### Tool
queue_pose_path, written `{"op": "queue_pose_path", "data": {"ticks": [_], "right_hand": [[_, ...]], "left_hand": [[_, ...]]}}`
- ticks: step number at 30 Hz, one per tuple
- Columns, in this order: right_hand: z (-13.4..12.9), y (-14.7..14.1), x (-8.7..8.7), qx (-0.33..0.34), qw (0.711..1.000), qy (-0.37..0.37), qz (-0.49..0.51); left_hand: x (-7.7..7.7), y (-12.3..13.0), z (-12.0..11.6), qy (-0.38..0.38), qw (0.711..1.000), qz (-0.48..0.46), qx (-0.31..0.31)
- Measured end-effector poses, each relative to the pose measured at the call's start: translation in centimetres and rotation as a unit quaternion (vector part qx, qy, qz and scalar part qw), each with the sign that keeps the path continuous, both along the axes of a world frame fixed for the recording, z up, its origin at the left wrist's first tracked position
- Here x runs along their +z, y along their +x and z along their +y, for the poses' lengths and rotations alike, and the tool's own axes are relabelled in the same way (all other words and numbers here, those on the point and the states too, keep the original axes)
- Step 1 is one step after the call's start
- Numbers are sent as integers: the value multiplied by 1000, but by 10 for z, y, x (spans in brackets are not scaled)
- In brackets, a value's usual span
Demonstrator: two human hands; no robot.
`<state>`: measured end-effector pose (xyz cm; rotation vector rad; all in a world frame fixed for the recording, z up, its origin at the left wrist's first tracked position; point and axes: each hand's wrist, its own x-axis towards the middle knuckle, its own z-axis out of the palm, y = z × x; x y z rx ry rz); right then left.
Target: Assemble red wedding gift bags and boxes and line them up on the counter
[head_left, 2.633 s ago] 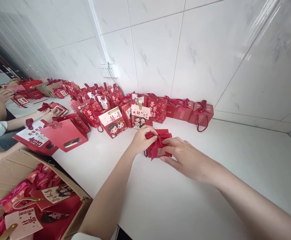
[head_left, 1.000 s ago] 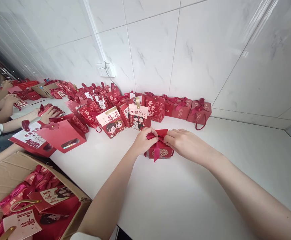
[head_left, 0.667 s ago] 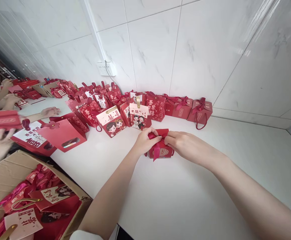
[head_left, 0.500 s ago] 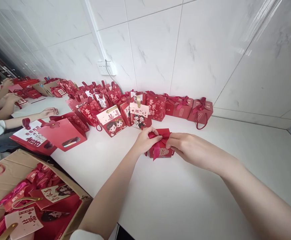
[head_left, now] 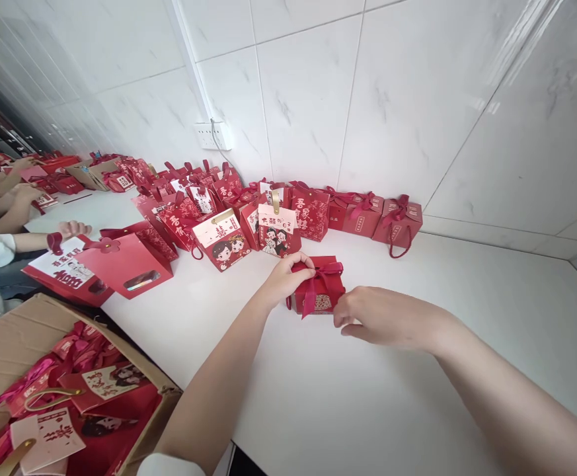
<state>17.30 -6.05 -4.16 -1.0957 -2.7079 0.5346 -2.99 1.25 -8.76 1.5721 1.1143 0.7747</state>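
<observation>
A small red gift box (head_left: pixel 330 284) with a gold printed emblem stands on the white table in front of me. A dark pink ribbon (head_left: pixel 310 297) is tied in a bow across its top, one tail hanging down the front. My left hand (head_left: pixel 291 281) pinches the bow's left side between thumb and fingers, at the box's upper left. My right hand (head_left: pixel 367 314) is beside the box's lower right corner with its fingers curled. Whatever those fingertips hold, if anything, is hidden.
Behind the box, finished-looking red gift bags (head_left: pixel 221 241) and ribboned boxes (head_left: pixel 397 221) line the tiled wall. At lower left a cardboard carton (head_left: pixel 154 406) holds more red packages. Other people's hands (head_left: pixel 73 229) are at the table's far left.
My right hand has moved down from the bow to the box's lower right corner. The bow's right loop is now uncovered. My left hand stays on the ribbon.
</observation>
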Motion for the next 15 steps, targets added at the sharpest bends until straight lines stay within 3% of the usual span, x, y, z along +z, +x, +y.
{"op": "queue_pose_path", "data": {"ticks": [3,6,10,15], "right_hand": [[-2,7,16,23,997,-63,33],[4,11,23,-29,993,-17,109],[25,11,8,-86,982,83,146],[43,7,-17,-53,987,80,129]], "left_hand": [[-1,1,3,-5,999,-34,5],[-3,3,4,-3,999,-49,9],[-4,4,3,32,999,-27,6],[-4,3,2,54,999,1,5]]}}
